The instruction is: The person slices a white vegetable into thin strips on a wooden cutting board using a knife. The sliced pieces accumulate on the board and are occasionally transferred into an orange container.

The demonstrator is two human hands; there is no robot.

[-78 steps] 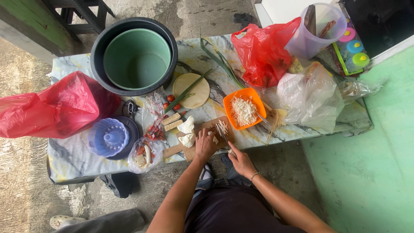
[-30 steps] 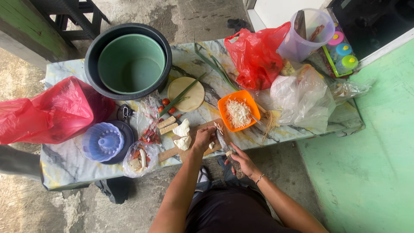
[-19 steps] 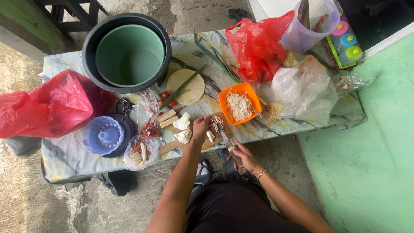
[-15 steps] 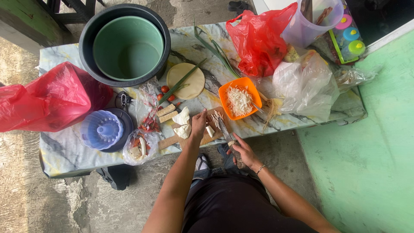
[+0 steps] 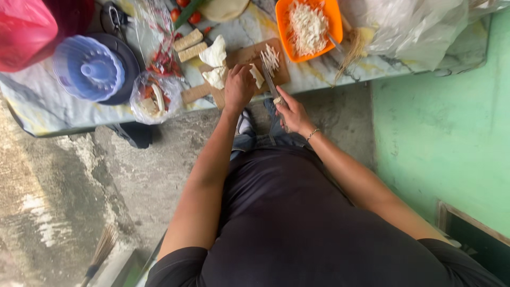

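Observation:
My left hand (image 5: 238, 86) presses down on a pale wedge of cabbage (image 5: 257, 75) on the wooden cutting board (image 5: 240, 57) at the table's near edge. My right hand (image 5: 289, 110) grips a knife (image 5: 270, 84) whose blade lies across the board just right of the wedge. Thin shredded strips (image 5: 271, 55) lie on the board's far right part. Two more cabbage chunks (image 5: 215, 53) rest on the board's left side.
An orange bowl (image 5: 333, 10) of shredded cabbage stands behind the board. Left of it lie tempeh blocks (image 5: 189, 45), a bag of red chillies (image 5: 162, 56), a blue lid on a dark plate (image 5: 90, 69) and a red bag (image 5: 24, 29). Clear plastic bags (image 5: 419, 26) fill the right.
The camera has tilted down and closer, so the table now sits at the top. Both hands stay at the board, left on the cabbage and right on the knife.

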